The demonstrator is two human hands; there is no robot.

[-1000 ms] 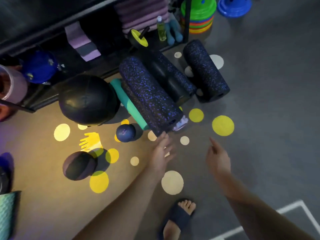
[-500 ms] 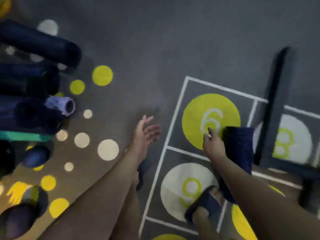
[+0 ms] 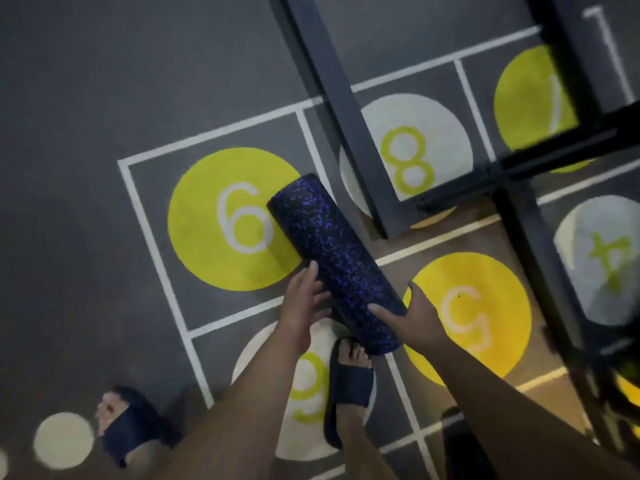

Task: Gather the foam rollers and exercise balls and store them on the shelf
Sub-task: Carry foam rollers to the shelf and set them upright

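Two bare hands are seen on a single foam roller [image 3: 334,263], a dark cylinder flecked with blue, which is held above the floor mat [image 3: 69,98]. The left hand [image 3: 302,308] is laid flat against the roller's left side near its lower end; its fingers [image 3: 309,277] are extended and only loosely together, pressed to the foam rather than wrapped around it. The right hand [image 3: 414,315] is closed around the roller's right side close to the same end, with the thumb across the front of the foam and the other fingers hidden behind it. The roller is thus gripped between the two palms at its near portion, while its far end is tilted up and to the left, away from both hands.

Beyond the left hand's fingertips, a yellow circle marked 6 [image 3: 225,220] is partly covered by the roller's far end. Just past the right hand a yellow circle with a pale numeral [image 3: 485,313] is printed on the mat. Below the hands, a foot in a dark slide sandal [image 3: 349,389] is planted on a white circle, directly under the roller's near end; a second sandalled foot [image 3: 128,424] is blurred, well to the left of the left forearm. Ahead and to the right of the right hand, dark metal frame bars [image 3: 346,116] are crossed over a white circle marked 8 [image 3: 412,157].
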